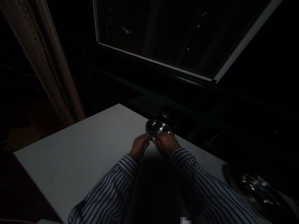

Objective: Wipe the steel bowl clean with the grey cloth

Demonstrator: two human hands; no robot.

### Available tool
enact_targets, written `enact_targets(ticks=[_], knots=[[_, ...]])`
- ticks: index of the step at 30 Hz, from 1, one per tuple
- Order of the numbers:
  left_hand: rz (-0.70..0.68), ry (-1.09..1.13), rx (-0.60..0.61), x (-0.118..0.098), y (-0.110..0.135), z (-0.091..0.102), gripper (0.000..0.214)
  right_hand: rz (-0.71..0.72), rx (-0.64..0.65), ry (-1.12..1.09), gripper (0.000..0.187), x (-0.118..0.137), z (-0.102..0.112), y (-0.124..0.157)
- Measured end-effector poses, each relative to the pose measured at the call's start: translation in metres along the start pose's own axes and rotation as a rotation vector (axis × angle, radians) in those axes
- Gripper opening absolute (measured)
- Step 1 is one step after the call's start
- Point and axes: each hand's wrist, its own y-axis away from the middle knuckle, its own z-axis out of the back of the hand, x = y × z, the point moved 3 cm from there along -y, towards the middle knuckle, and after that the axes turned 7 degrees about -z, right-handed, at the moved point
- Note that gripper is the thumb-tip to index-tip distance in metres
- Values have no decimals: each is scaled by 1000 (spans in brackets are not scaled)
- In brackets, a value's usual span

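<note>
A small shiny metal bowl (158,128) sits near the far edge of a white table (77,155). My left hand (139,146) is closed, its fingertips pinching the bowl's near left rim. My right hand (167,143) is closed over the bowl's near right rim. Both arms wear blue-and-white striped sleeves. The scene is very dark, so fine detail of the fingers is hard to read.
A larger metal dish (259,193) lies at the table's right end. A pale curtain (46,62) hangs at the left. A dark window with a white frame (163,63) fills the wall behind. Beyond the table's far edge all is in shadow.
</note>
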Motion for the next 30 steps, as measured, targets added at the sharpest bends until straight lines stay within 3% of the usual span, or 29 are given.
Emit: enact_targets(ticks=[30], knots=[[2, -14, -7, -3, 4, -5, 20, 24, 30, 13, 30, 1, 5, 4]])
